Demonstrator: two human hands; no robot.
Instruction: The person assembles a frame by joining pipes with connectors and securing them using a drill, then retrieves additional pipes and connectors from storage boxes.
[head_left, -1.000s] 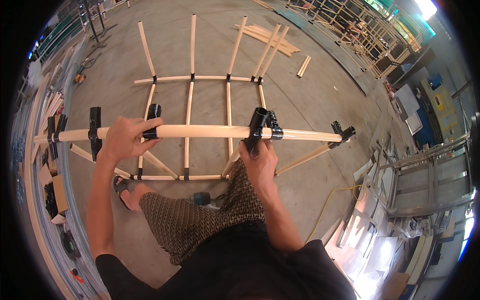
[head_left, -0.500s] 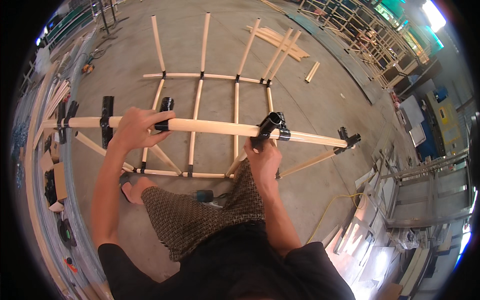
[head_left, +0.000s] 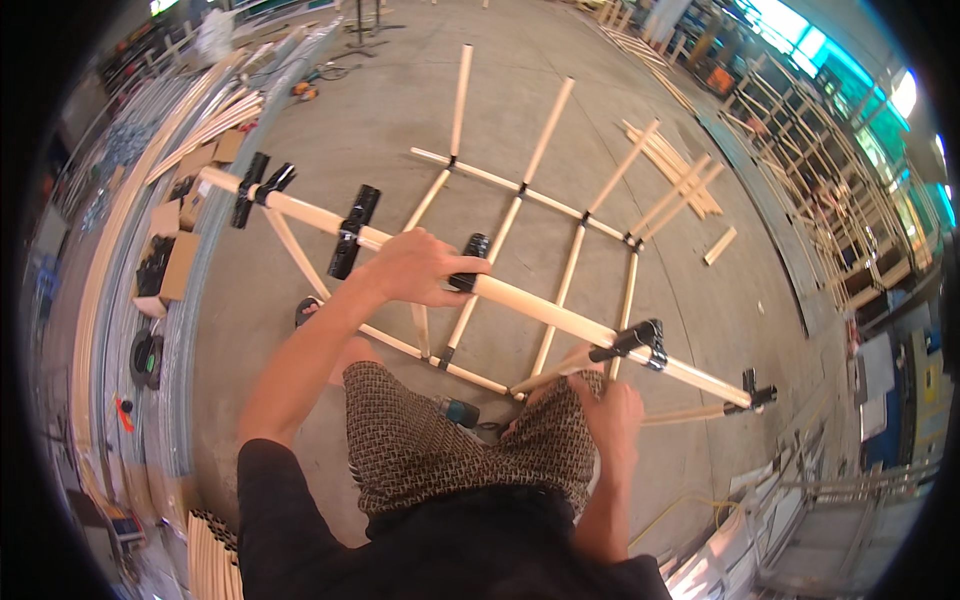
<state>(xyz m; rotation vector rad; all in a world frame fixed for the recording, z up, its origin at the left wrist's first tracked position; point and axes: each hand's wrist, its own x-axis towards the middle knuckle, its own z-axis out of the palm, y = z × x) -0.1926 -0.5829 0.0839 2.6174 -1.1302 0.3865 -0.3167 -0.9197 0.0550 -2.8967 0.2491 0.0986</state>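
Note:
A long beige pipe [head_left: 545, 312] with several black pipe joints runs slantwise in front of me, from upper left to lower right. My left hand [head_left: 425, 268] is closed around it near the middle, beside a black joint [head_left: 470, 262]. Just below the pipe's right part is my right hand [head_left: 612, 410], off the pipe, with the thumb apart from the fingers; its fingertips are partly hidden. Nearest to it is a black angled joint [head_left: 632, 342]. Beyond and beneath, a frame of beige pipes [head_left: 553, 205] with black joints lies on the floor, several posts standing up from its far side.
Loose beige pipes [head_left: 672, 170] lie on the floor at the far right. Long pipes and an open cardboard box [head_left: 180, 266] line the left side. A power drill [head_left: 460, 411] rests on the floor between my legs. Pipe racks [head_left: 810, 165] stand at the right.
My right hand has come off the black joint and dropped below the pipe. The pipe's right end now slants lower. My left hand still grips it, and the view has turned left.

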